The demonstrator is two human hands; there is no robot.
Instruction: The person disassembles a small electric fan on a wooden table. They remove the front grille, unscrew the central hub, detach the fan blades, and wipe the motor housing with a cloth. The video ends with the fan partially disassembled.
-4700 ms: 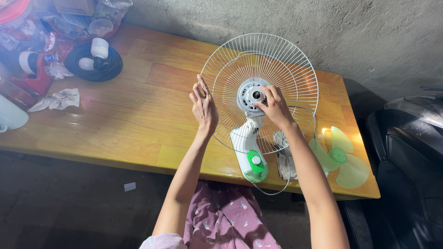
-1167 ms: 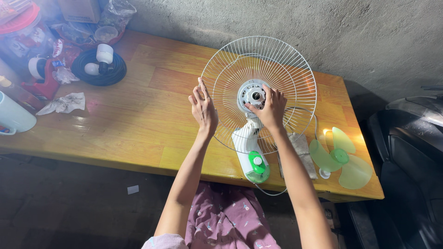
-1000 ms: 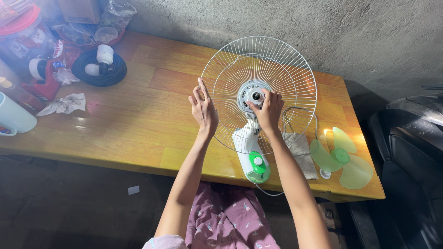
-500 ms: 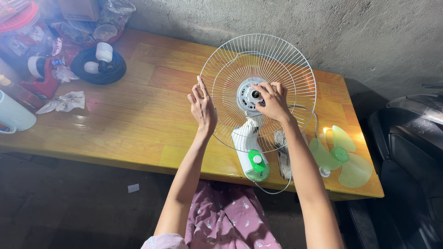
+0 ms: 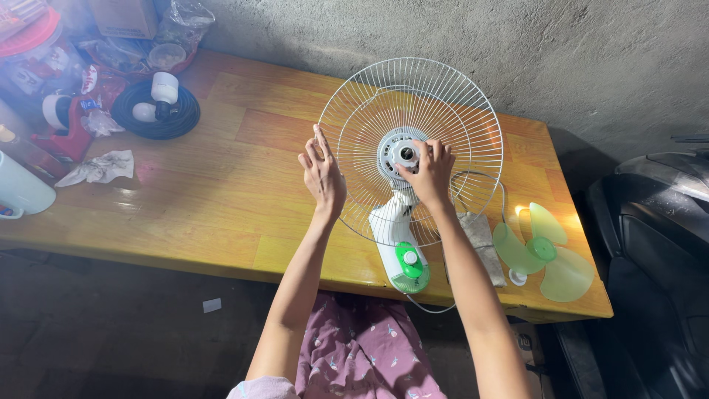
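A: Since half a second ago, right hand (image 5: 428, 174) rotated on hub nut (image 5: 405, 153), fingers pinching it.
B: Left hand (image 5: 323, 177) flat, fingers together, against wire guard (image 5: 443, 103) standing on table (image 5: 221, 192).

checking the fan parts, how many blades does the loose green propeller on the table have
3. On the green propeller, one blade points up near the table's back edge, one lies left toward the grey cloth, and one lies at lower right near the table's front corner.

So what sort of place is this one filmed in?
Probably a home work corner or garage, not a proper workshop: a bare concrete wall behind a wooden table, a partly dismantled fan with its wire guard bare and green blade set aside, and household clutter near a coiled black cable.
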